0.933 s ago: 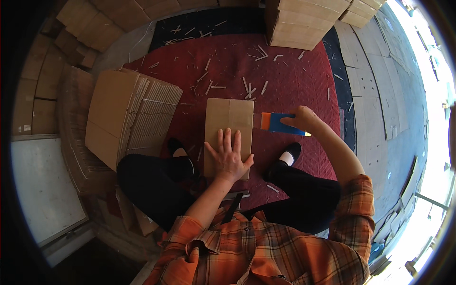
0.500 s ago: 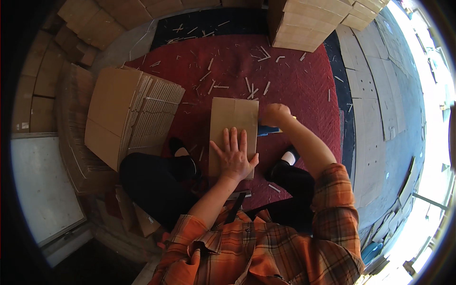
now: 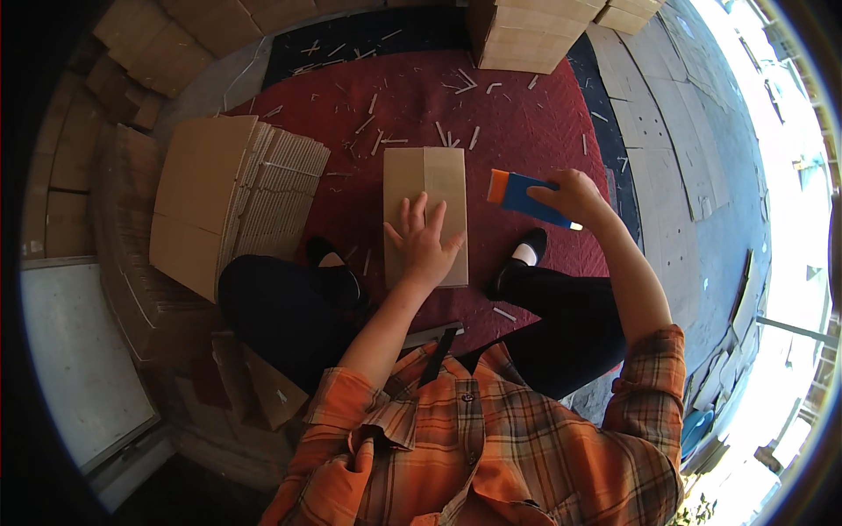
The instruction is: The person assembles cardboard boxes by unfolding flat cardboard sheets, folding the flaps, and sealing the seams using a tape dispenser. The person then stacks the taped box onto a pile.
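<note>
Between my feet stands a closed brown cardboard box [image 3: 406,174] with a seam along its top. My left hand [image 3: 424,243] lies on the box, its fingers spread and palm down. Off to the box's right, my right hand [image 3: 574,195] is closed on a flat blue tool with an orange end [image 3: 529,195]. The orange end points toward the box, apart from it; a small pale tip shows at the other end. What kind of tool it is I cannot make out.
Folded cardboard sheets [image 3: 206,197] lean in a thick stack at left. Stacked cartons [image 3: 526,35] stand at the far side, more at far left. Cardboard scraps [image 3: 463,83] litter the red mat [image 3: 544,123]. Flattened cardboard [image 3: 658,202] covers the floor at right.
My right hand has moved right, away from the box's side, bringing the blue tool into fuller view. My left hand stays on the box. The whole view has shifted slightly.
</note>
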Action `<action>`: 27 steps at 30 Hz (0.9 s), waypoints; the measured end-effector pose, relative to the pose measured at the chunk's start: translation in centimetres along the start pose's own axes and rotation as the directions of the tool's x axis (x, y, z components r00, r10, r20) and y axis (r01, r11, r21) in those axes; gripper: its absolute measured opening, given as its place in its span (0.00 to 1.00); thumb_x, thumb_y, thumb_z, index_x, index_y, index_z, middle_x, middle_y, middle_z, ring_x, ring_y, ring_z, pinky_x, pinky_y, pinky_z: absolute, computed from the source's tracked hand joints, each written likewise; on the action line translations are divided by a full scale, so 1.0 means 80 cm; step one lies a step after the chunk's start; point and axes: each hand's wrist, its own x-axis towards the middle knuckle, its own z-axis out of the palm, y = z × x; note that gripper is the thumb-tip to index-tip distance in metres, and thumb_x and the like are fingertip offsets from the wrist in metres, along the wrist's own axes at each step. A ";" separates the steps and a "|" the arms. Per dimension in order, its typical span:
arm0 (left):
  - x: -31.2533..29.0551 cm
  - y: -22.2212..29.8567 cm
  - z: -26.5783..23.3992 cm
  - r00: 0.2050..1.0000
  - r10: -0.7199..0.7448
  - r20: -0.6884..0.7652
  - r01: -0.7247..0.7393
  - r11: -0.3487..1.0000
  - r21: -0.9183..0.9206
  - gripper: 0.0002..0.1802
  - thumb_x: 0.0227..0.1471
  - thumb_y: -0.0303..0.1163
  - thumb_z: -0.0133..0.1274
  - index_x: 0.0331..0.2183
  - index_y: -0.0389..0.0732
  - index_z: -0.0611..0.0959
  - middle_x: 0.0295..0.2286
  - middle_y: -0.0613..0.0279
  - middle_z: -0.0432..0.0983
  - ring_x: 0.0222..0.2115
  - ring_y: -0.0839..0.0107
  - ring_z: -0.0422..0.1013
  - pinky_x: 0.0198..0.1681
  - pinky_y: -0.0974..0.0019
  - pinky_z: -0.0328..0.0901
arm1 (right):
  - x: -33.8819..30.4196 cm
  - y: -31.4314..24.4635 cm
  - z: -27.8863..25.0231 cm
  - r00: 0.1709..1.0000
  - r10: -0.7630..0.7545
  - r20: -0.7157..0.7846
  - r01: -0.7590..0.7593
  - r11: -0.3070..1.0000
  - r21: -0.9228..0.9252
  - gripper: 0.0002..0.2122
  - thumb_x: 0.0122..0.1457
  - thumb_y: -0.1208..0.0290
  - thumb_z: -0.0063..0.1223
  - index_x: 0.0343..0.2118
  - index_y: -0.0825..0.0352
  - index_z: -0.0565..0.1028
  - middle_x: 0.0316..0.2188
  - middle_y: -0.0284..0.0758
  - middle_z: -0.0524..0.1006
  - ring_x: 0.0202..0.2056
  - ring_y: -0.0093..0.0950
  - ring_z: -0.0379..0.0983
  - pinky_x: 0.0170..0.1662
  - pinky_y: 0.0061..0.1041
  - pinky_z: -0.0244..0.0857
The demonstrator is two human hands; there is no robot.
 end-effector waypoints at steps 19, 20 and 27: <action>-0.075 -0.020 -0.102 0.844 -0.157 0.512 0.492 -0.154 -0.857 0.37 0.59 0.63 0.37 0.55 0.43 0.71 0.52 0.61 0.70 0.55 0.66 0.63 0.54 0.50 0.59 | -0.105 -0.091 0.033 0.919 -0.381 0.102 0.288 0.825 0.486 0.29 0.53 0.43 0.58 0.38 0.72 0.79 0.30 0.41 0.79 0.32 0.33 0.77 0.37 0.31 0.71; -0.073 -0.033 -0.093 0.825 -0.048 0.563 0.513 -0.356 -0.781 0.36 0.59 0.63 0.38 0.53 0.43 0.73 0.50 0.60 0.72 0.53 0.65 0.65 0.52 0.50 0.62 | -0.102 -0.090 0.034 0.917 -0.384 0.106 0.289 0.825 0.486 0.29 0.53 0.43 0.58 0.38 0.72 0.79 0.30 0.41 0.79 0.32 0.33 0.77 0.37 0.31 0.71; -0.063 -0.031 -0.088 0.771 -0.076 0.633 0.508 -0.525 -0.682 0.26 0.56 0.54 0.52 0.41 0.40 0.80 0.41 0.60 0.76 0.44 0.64 0.72 0.47 0.51 0.67 | -0.090 -0.092 0.040 0.914 -0.360 0.187 0.196 0.795 0.574 0.33 0.50 0.38 0.57 0.39 0.73 0.79 0.29 0.43 0.79 0.33 0.34 0.78 0.39 0.32 0.72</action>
